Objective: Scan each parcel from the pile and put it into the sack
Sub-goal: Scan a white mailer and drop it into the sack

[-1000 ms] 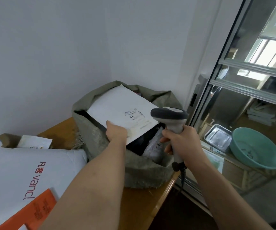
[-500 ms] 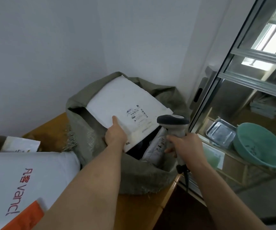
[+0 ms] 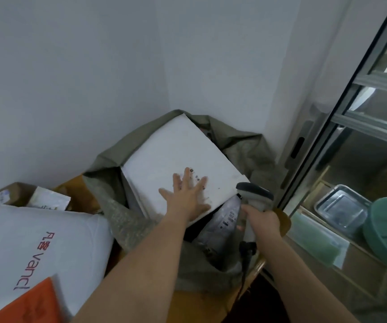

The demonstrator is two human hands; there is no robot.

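Orange flat packet (image 3: 28, 304), cut off at the frame edge, lies nearest, overlapping a big white poly mailer with red lettering (image 3: 41, 243) left of the olive-green woven sack (image 3: 127, 220) on the wooden table (image 3: 201, 304). Right hand (image 3: 261, 221) grips the grey handheld barcode scanner (image 3: 254, 197) at the sack's right rim, fingers wrapped round its handle, head pointing left toward the sack. Left hand (image 3: 187, 194) lies flat, fingers spread, on the white rectangular padded parcel (image 3: 178, 164) sitting in the sack's mouth, long axis running from near right up to far left, tilted. Its label is mostly hidden under the fingers, print unreadable. A grey plastic-wrapped parcel (image 3: 225, 220) is partly hidden beneath it.
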